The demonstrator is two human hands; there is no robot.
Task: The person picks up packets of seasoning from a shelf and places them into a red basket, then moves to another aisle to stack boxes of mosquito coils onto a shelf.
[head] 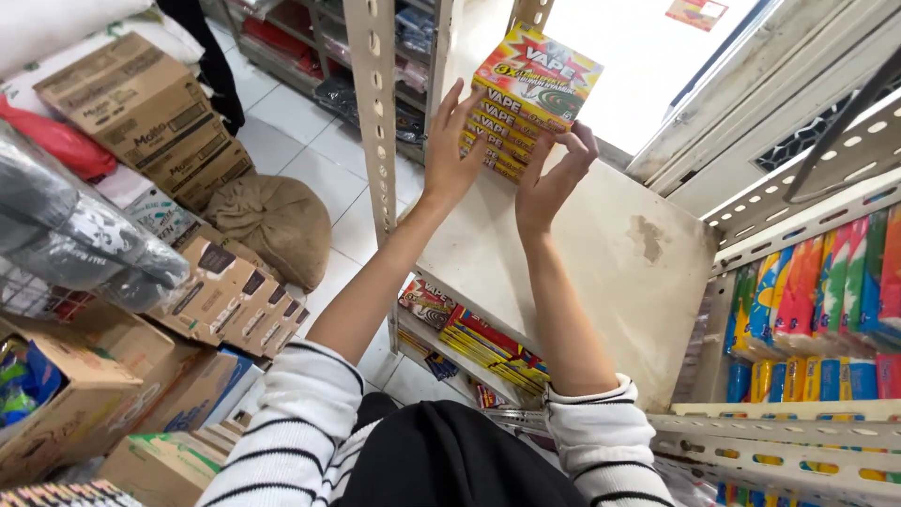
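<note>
A stack of flat yellow-and-red boxes (527,99) stands at the far end of a cream metal shelf (601,282). My left hand (449,150) presses its left side with the fingers spread upward. My right hand (554,178) grips the lower right side of the stack. Both arms reach up and forward in striped sleeves. The shelf board in front of the stack is bare and carries a brown stain (648,237).
The shelf below holds more yellow-and-red boxes (488,347). Colourful packets (817,291) fill the rack at right. Cardboard cartons (141,108) are stacked at left, with open boxes (225,296) and a burlap sack (277,221) on the white tiled floor. A perforated upright post (375,113) stands beside my left arm.
</note>
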